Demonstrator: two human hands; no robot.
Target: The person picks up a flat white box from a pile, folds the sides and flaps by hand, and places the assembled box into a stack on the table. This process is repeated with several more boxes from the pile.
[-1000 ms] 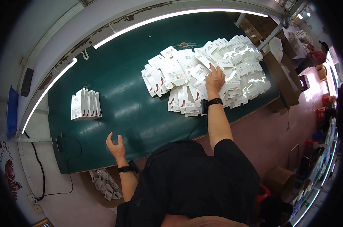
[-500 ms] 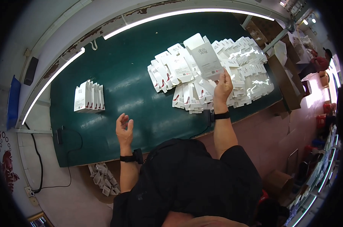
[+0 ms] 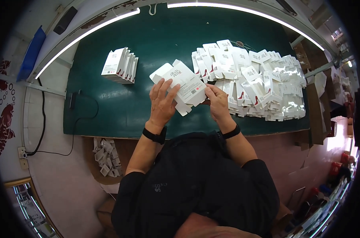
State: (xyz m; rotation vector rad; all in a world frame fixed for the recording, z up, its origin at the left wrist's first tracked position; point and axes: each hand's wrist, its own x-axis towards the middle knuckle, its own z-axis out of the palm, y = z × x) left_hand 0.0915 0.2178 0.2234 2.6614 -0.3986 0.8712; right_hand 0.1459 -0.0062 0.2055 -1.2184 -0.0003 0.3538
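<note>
A white folding carton (image 3: 186, 88) with grey print and flaps at its ends hangs tilted in front of me, above the table. My left hand (image 3: 163, 101) grips its left side, fingers laid over the printed face and the thumb out of sight. At the carton's right edge my right hand (image 3: 218, 102) is closed in a pinch, thumb on top. To the right spreads a big heap of similar white cartons (image 3: 260, 88) with red shoe pictures. Several cartons (image 3: 114, 63) stand upright in a row at the left.
The green table (image 3: 168, 31) has its near edge close to my body. Below that edge at the left, a brown bin (image 3: 93, 168) holds white pieces. A black cable (image 3: 84, 118) runs over the table's left end. Light tubes (image 3: 243, 8) cross above the far side.
My right hand has brought the carton leftward and nearer from over the heap. My left hand, empty before, has reached it and taken hold. The view has shifted too.
</note>
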